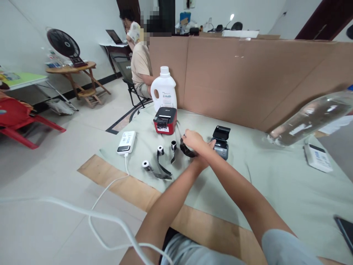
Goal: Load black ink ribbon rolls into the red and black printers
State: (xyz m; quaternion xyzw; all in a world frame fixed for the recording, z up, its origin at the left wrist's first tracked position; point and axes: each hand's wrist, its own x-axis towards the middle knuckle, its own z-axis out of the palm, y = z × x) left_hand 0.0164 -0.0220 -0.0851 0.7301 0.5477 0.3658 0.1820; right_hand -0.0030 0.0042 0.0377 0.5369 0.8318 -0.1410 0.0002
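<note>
My forearms cross over the cloth-covered table. My right hand [193, 140] reaches to the left, its fingers closed on a dark curled strip [188, 150]. Beneath my right wrist, my left hand [204, 161] is partly hidden, with its fingers gripping the side of a small grey printer [221, 149], whose black lid stands raised. Left of my hands are a small upright roll [173, 145] with a short dark tail, another roll [160, 150] and a third roll [146, 165], with dark strips trailing from them. A red and black printer [165, 120] sits behind.
A white jug [164, 90] stands before a cardboard partition [234, 81]. On the left is a white power bank [127, 142] with a cable; on the right are a large clear bottle [311, 117], another white device [318, 158] and a phone [344, 232]. A person sits beyond the table.
</note>
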